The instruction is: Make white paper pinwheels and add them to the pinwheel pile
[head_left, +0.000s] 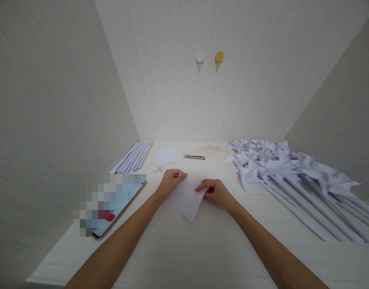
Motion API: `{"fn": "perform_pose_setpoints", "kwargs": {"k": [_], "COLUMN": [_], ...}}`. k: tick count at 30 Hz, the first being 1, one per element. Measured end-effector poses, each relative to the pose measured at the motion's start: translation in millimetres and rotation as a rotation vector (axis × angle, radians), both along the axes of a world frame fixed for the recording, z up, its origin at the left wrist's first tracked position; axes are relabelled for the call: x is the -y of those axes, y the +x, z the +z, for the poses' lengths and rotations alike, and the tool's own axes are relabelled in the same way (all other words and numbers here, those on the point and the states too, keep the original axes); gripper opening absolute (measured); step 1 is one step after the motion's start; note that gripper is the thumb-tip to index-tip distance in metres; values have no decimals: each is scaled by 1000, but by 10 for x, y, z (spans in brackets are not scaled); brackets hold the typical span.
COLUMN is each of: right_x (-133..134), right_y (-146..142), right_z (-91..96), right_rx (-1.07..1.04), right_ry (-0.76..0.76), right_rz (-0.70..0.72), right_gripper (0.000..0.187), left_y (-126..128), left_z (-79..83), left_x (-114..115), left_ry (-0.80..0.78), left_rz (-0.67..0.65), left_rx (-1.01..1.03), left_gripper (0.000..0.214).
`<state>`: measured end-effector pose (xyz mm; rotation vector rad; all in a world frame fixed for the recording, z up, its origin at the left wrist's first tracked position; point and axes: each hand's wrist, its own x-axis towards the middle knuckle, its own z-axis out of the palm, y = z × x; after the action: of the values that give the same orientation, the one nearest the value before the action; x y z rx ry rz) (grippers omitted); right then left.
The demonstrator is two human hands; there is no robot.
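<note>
A white sheet of paper [187,200] is held between my two hands, over the middle of the table. My left hand [170,182] pinches its upper left edge, with the thumb on top. At the right corner my right hand [213,192] grips the sheet between thumb and fingers; some of those fingers are hidden. One corner of the paper points down toward me. Beyond the hands lie a pair of thread snips [194,157] and a small stack of white paper [165,156].
Many paper pinwheels [268,160] on rolled paper sticks [307,204] are heaped at the right. Rolled paper tubes [133,157] lie at the back left, near a partly blurred phone [121,212]. Small tan bits [213,148] are scattered at the back. Two hooks [219,58] hang on the wall.
</note>
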<state>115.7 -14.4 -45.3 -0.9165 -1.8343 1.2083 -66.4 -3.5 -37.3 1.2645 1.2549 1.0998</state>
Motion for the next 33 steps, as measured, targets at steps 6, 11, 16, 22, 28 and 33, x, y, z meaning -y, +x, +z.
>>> {"fn": "perform_pose_setpoints", "kwargs": {"k": [6, 11, 16, 22, 28, 33], "right_x": [-5, -51, -99, -103, -105, -111], "right_y": [-4, 13, 53, 91, 82, 73], "right_z": [-6, 8, 24, 55, 101, 91], "right_rx": [-40, -126, -251, -305, -319, -299], "right_ry": [-24, -61, -104, -204, -266, -264], "right_rz": [-4, -101, -327, -381, -401, -430], "right_gripper": [12, 15, 18, 16, 19, 17], "left_y": [1, -70, -151, -231, -228, -159], "left_z": [5, 35, 81, 112, 102, 29], "left_x": [-5, -39, -71, -78, -49, -70], "left_ry": [-10, -26, 7, -42, -20, 9], "left_rz": [36, 6, -10, -178, -215, -110], "left_rx": [-10, 228, 414, 428, 269, 178], "left_gripper": [36, 49, 50, 34, 31, 31]}}
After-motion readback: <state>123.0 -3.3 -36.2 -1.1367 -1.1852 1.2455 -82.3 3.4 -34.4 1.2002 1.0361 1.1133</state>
